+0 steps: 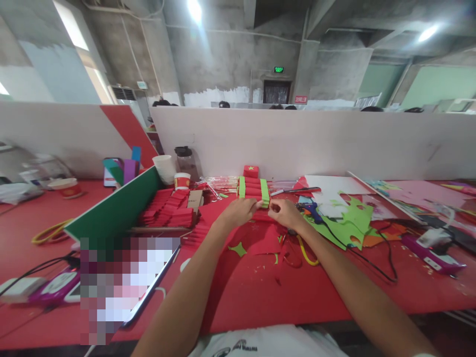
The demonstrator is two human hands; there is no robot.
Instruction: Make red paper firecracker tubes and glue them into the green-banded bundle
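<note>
A bundle of red rolls [254, 190] with two lime-green bands lies near the back of the red table. My left hand [240, 212] is closed against its near edge, fingers touching the end of the right green band. Close by on the right, my right hand [286, 214] is bent in a pinch beside the same corner; whatever is between its fingertips is too small to make out. Behind the bundle stands a red block with a green star [251, 171]. Red sheet material [260, 240] lies beneath my wrists, with a green scrap [238, 249] on it.
Stacked red pieces [167, 210] and paper cups [182, 181] stand at left, beside a green board [115, 203]. A tablet [148, 277] leans near my left forearm. Right are a blue glue gun [312, 210] with trailing cable, green offcuts [351, 220] and yellow-handled scissors [308, 252].
</note>
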